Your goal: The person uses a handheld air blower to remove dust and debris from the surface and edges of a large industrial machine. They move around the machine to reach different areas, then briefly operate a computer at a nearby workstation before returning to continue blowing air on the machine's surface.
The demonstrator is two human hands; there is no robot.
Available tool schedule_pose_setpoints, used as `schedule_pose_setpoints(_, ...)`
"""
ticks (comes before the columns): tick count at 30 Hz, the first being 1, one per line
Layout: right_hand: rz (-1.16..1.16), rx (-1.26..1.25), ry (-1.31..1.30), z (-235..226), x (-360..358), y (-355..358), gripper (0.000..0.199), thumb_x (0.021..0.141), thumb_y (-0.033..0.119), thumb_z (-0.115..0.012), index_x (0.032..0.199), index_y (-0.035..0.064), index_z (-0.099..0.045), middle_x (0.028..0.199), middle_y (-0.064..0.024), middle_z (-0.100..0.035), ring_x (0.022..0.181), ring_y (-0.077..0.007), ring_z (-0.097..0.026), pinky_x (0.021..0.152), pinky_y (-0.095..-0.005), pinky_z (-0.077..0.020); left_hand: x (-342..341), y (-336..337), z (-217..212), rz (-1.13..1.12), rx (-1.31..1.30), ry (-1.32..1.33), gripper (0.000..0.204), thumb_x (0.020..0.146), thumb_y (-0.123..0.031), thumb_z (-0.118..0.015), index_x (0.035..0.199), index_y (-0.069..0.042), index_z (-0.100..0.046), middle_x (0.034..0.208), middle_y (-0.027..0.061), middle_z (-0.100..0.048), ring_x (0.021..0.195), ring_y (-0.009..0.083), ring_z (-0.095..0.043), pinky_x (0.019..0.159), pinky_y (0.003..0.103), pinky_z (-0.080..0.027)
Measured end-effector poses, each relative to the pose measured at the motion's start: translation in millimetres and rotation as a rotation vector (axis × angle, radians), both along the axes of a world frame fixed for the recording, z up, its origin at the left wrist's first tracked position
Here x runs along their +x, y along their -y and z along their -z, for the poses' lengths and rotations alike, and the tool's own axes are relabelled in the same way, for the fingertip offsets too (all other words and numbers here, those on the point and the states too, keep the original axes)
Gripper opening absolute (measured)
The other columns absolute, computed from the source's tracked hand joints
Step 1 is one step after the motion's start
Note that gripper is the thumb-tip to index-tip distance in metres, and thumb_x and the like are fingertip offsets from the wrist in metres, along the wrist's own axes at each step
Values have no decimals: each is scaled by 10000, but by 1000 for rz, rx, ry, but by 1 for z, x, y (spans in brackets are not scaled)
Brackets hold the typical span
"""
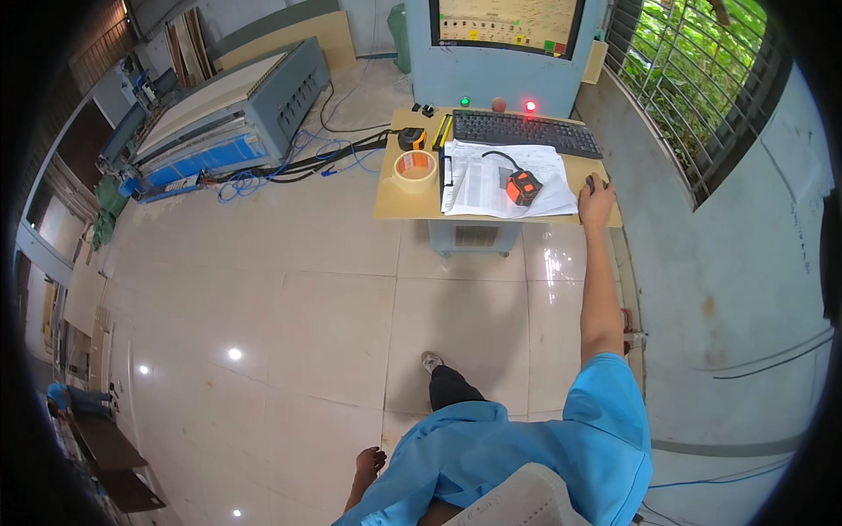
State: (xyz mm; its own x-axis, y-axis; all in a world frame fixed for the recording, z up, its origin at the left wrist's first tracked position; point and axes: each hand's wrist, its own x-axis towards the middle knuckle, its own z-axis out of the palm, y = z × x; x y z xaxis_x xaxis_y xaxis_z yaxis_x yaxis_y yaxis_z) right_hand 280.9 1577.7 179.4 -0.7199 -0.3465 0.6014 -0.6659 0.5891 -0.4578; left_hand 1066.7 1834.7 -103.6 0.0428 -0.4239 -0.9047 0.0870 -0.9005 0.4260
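Note:
My right hand (596, 201) rests closed over a dark computer mouse (590, 182) at the right edge of a tan work board (408, 206). Low by my side, my left hand (370, 460) hangs with its fingers loosely bent and nothing visible in them. Just left of the mouse lie printed papers (474, 193) on a clipboard, with an orange and black tape measure (524, 188) on top. Behind them sits a black keyboard (526, 133). A roll of masking tape (414, 172) and a second tape measure (411, 138) occupy the board's left side, near a yellow cutter knife (443, 131).
A blue-grey cabinet with a lit screen (509, 24) stands behind the board, with a glowing red button (531, 106). At far left is a large flatbed machine (219, 114), its cables (307, 167) trailing across the floor. A barred window (702, 79) is at right; another person (79, 399) appears far left.

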Motion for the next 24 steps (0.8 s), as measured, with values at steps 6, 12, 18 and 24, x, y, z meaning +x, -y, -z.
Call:
schedule_pose_setpoints(6,-90,35,-40,-4,-3,-5,437,866,191,-645,1297,124,-626,1265,-332,-539,1168,-469,-539,1014,-488,-445,19,43,10,76,1,48,308,947,-161,-567,1202,12,-582,929,145,-692,825,255,-690,674,328,-558)
schedule_pose_setpoints(12,-321,4,23,-11,5,-12,449,833,133,-658,1282,133,-645,1277,-238,-576,1173,-395,-564,1018,-436,-447,41,130,7,-49,8,1,274,930,-157,-587,1157,-3,-584,898,136,-688,800,244,-691,662,324,-556)
schedule_pose_setpoints(18,-330,6,53,-16,8,-15,446,829,152,-653,1274,128,-654,1275,-224,-582,1179,-384,-568,1022,-418,-447,49,239,-11,52,-106,50,332,944,-229,-580,1195,-11,-580,973,142,-681,867,242,-678,765,360,-553)
schedule_pose_setpoints(24,-343,20,46,-18,11,-15,434,841,127,-639,1274,130,-655,1301,-203,-577,1202,-362,-564,1035,-395,-442,35,309,-31,145,-157,71,317,940,-224,-584,1185,-24,-592,958,113,-681,868,219,-676,744,335,-543)
